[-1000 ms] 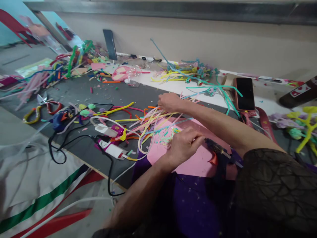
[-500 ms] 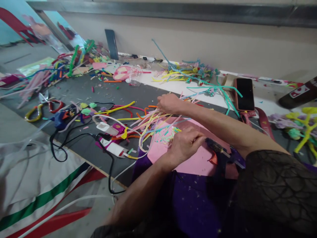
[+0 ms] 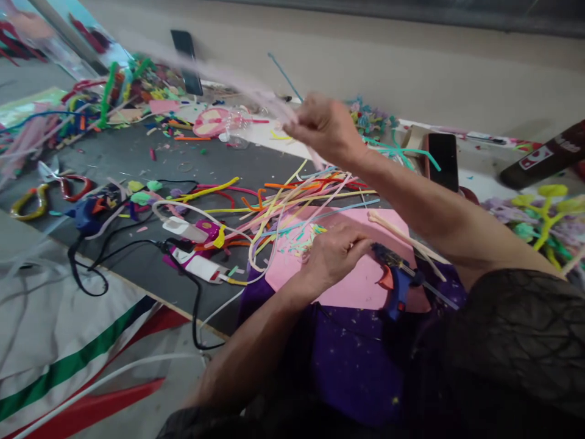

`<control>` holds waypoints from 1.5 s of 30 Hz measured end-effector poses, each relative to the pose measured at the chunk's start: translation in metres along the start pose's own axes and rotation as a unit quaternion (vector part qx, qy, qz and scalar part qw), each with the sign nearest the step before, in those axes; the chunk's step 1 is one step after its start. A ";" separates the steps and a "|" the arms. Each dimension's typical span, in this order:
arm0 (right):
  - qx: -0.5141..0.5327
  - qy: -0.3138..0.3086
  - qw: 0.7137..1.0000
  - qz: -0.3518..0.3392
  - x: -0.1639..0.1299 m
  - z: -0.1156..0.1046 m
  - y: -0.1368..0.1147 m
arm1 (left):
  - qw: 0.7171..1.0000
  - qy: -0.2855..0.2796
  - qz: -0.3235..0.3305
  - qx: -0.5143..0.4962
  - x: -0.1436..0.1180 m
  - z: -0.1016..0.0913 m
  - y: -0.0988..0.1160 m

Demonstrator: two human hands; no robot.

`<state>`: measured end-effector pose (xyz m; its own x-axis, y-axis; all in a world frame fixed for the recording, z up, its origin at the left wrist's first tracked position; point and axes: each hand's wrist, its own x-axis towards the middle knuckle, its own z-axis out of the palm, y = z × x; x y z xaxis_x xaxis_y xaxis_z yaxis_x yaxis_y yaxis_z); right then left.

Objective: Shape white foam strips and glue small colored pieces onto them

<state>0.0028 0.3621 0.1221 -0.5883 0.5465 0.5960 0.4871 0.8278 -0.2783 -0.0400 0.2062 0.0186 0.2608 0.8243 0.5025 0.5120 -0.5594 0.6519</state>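
Note:
My right hand (image 3: 326,131) is raised above the table, its fingers closed on pale pink pipe cleaners (image 3: 256,91). Their long ends stretch up to the left, blurred by motion. Lower down, my left hand (image 3: 336,256) hovers over or rests on a pink sheet (image 3: 351,286), thumb and fingers pressed together. Whatever sits in that pinch is hidden. Just right of its fingertips lies a blue glue gun (image 3: 398,289) with an orange trigger. Loose pipe cleaners (image 3: 311,195) in several colours spread behind the sheet, and small cut bits (image 3: 297,239) lie beside my left hand.
Red- and yellow-handled cutters (image 3: 52,183), another blue glue gun (image 3: 91,210) and black cables lie at left. White plugs (image 3: 201,267) sit near the front edge. A phone (image 3: 442,161) and a dark bottle (image 3: 543,155) stand at right; another phone (image 3: 187,61) leans on the wall.
My right hand has lifted up from the pile, drawing pale pink pipe cleaners out with it. My left hand keeps its pinch over the pink sheet. The view has shifted slightly.

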 end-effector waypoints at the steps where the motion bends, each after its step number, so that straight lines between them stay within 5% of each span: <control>1: 0.061 0.032 0.997 0.019 -0.003 -0.010 -0.003 | 1.000 0.001 0.000 -0.002 0.000 0.000 0.000; 8: 0.406 0.110 0.888 0.187 -0.062 -0.059 -0.017 | 1.000 0.001 -0.019 -0.025 0.002 -0.007 0.003; 12: 0.440 0.136 0.840 0.286 -0.107 -0.084 -0.022 | 0.987 0.019 -0.102 -0.123 0.002 -0.010 0.006; 17: 0.432 0.177 0.795 0.387 -0.159 -0.102 -0.029 | 0.917 -0.047 -0.244 -0.312 -0.001 -0.008 0.016; 21: 0.447 0.200 0.773 0.402 -0.191 -0.105 -0.041 | 0.857 -0.078 -0.281 -0.424 0.001 -0.007 0.031; 26: 0.482 0.194 0.749 0.410 -0.217 -0.108 -0.057 | 0.816 -0.076 -0.273 -0.504 0.005 -0.008 0.056; 30: 0.530 0.202 0.707 0.423 -0.230 -0.114 -0.063 | 0.807 -0.039 -0.273 -0.522 -0.002 -0.011 0.074; 33: 0.560 0.199 0.680 0.429 -0.239 -0.117 -0.065 | 0.829 -0.026 -0.271 -0.488 -0.014 -0.013 0.085; 37: 0.579 0.163 0.670 0.435 -0.251 -0.119 -0.065 | 0.845 -0.097 -0.306 -0.428 -0.037 -0.017 0.095; 40: 0.598 0.103 0.661 0.442 -0.259 -0.117 -0.066 | 0.819 -0.172 -0.329 -0.437 -0.052 -0.021 0.102; 45: 0.639 0.002 0.638 0.430 -0.273 -0.112 -0.073 | 0.784 -0.220 -0.246 -0.526 -0.066 -0.026 0.107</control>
<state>0.1999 0.1384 0.0640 -0.4551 0.8700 -0.1896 -0.2958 -0.3486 -0.8894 -0.0237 0.0896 0.0701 0.6188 0.7840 -0.0494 -0.2585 0.2627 0.9296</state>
